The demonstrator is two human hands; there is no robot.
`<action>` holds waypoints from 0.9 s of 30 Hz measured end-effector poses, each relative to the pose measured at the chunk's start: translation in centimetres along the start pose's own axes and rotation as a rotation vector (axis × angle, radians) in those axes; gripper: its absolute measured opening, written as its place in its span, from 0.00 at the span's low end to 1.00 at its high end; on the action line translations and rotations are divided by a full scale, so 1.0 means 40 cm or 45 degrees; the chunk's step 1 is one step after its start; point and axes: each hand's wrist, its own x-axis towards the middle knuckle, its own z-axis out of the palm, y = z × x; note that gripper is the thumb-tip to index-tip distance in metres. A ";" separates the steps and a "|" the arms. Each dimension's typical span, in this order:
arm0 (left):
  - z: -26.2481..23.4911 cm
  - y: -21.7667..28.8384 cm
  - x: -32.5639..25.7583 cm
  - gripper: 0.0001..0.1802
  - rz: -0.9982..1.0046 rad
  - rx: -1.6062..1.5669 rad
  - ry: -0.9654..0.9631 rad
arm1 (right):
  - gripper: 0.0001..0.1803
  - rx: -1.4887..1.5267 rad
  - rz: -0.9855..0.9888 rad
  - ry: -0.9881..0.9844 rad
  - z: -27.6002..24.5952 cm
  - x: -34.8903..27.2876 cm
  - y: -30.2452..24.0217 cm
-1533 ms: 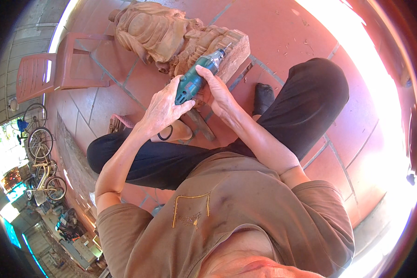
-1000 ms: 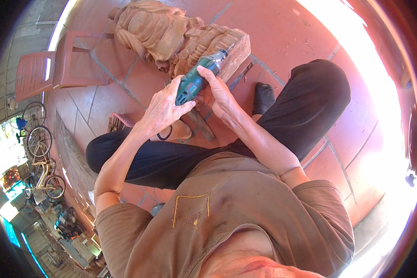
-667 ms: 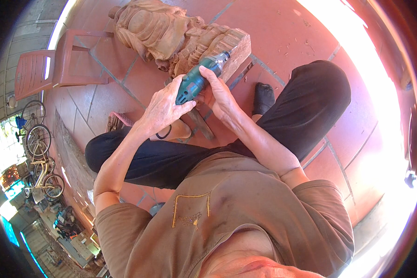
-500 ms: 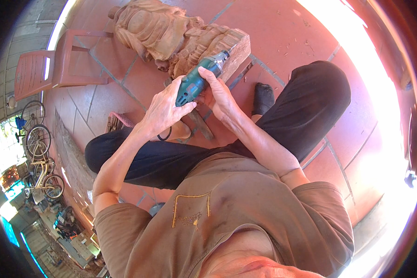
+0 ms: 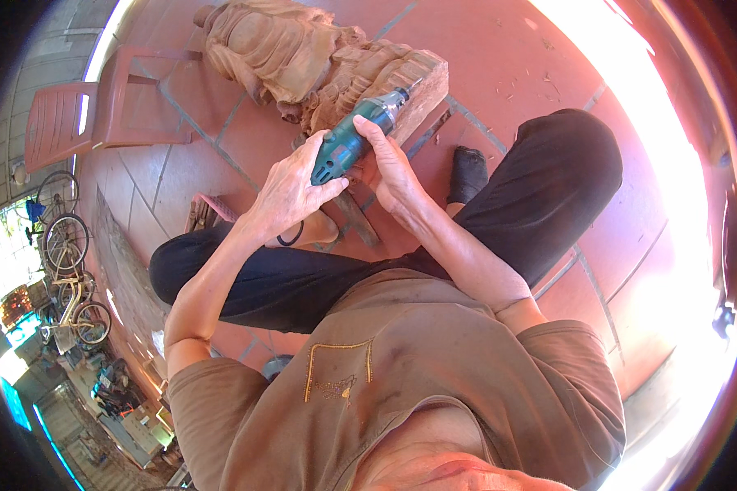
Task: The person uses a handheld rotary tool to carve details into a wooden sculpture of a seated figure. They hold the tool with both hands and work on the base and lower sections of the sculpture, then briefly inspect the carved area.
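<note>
Both my hands hold a green electric die grinder [image 5: 348,146] with a silver nose and a thin bit at its tip. My left hand [image 5: 291,184] wraps the rear of its body. Around the middle and underside closes my right hand [image 5: 389,170], its thumb lying along the top. Just beyond is a carved wooden figure [image 5: 282,53], lying on its side on the floor, with a flat-cut base [image 5: 427,88] toward the right. The bit overlaps the base end in view; whether it touches the wood I cannot tell.
Terracotta tiles [image 5: 524,49] carry scattered wood shavings. A reddish plastic chair [image 5: 143,98] stands at the left. Between my legs lies a piece of wood [image 5: 356,219]; a bundle of tools [image 5: 201,213] sits by my left knee. Bicycles [image 5: 67,245] stand far left.
The grip on the grinder is unchanged. The whole view has shifted very slightly, and the figure appears a little farther right.
</note>
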 end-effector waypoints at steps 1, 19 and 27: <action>0.000 -0.002 0.000 0.37 0.008 0.002 0.002 | 0.29 0.003 -0.003 0.004 0.000 0.000 0.000; -0.003 0.004 0.001 0.36 -0.074 0.028 -0.004 | 0.27 -0.030 0.014 -0.005 0.006 0.015 0.000; -0.006 0.009 0.003 0.36 -0.094 0.017 -0.001 | 0.27 -0.052 0.017 -0.026 0.003 0.028 0.004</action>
